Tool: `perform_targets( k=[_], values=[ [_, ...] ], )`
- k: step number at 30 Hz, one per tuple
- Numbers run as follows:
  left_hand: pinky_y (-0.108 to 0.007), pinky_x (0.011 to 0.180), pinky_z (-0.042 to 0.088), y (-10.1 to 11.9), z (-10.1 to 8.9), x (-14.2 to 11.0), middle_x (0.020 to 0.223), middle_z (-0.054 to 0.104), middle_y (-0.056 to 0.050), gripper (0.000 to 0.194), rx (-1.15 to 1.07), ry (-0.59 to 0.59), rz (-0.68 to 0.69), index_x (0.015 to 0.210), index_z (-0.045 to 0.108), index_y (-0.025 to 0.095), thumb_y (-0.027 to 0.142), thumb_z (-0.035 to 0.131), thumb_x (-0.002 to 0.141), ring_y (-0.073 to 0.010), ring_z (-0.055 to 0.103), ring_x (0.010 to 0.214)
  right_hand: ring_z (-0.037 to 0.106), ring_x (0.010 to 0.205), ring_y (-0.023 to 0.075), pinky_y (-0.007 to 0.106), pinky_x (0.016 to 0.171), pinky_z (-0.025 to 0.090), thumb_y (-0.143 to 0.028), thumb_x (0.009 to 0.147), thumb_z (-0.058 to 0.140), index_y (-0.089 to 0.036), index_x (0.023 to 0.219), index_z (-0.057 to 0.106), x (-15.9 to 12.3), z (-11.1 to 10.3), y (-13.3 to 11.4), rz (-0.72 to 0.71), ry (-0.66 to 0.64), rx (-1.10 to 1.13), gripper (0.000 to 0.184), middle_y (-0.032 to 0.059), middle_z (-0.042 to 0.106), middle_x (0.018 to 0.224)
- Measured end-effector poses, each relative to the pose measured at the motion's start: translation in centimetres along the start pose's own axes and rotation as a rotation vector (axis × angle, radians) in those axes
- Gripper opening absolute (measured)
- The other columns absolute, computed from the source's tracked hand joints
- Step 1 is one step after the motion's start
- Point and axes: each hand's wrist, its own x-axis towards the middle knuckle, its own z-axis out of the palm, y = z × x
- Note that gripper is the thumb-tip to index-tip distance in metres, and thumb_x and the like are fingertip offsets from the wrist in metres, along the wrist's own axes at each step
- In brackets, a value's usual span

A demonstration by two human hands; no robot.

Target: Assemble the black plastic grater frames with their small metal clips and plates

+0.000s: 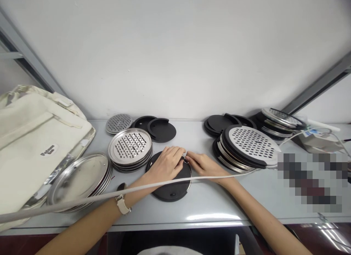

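Note:
A round black plastic disc (171, 189) lies flat on the table in front of me, with a thin silver edge showing along its right side. My left hand (168, 162) rests over its upper part, fingers bent together and closed at the far rim. From the right, my right hand (204, 164) meets it there, thumb and fingers pinched on a thin, curved metal piece (186, 159) at the rim. The fingertips of both hands nearly touch. How that piece joins the disc is partly hidden by the fingers.
Stacked metal grater discs (130, 147) and plain metal discs (79, 178) stand left, beside a cream bag (41, 138). Black discs (163, 130) lie behind. On the right is a stack topped by a perforated disc (253, 143). A pale cable (109, 194) crosses in front.

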Motion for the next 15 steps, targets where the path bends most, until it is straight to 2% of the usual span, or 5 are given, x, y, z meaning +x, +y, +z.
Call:
perform_targets(
  k=[7, 15],
  values=[
    [-0.037, 0.085, 0.043, 0.02, -0.56, 0.08, 0.096, 0.056, -0.005, 0.015, -0.062, -0.037, 0.002, 0.100, 0.047, 0.019, 0.012, 0.043, 0.088, -0.0204, 0.053, 0.094, 0.042, 0.056, 0.0109, 0.023, 0.057, 0.033, -0.031, 0.095, 0.029, -0.018, 0.087, 0.050, 0.04, 0.19, 0.20, -0.023, 0.041, -0.004, 0.027, -0.0011, 0.050, 0.065],
    [-0.035, 0.082, 0.043, -0.25, -0.04, 0.08, 0.093, 0.055, -0.004, 0.011, -0.063, -0.033, 0.005, 0.097, 0.048, 0.018, 0.013, 0.045, 0.088, -0.0194, 0.052, 0.088, 0.043, 0.057, 0.0115, 0.024, 0.058, 0.033, -0.030, 0.094, 0.030, -0.018, 0.088, 0.049, 0.16, 0.44, 0.58, -0.056, 0.037, -0.052, 0.022, 0.0000, 0.050, 0.067]
  ],
)
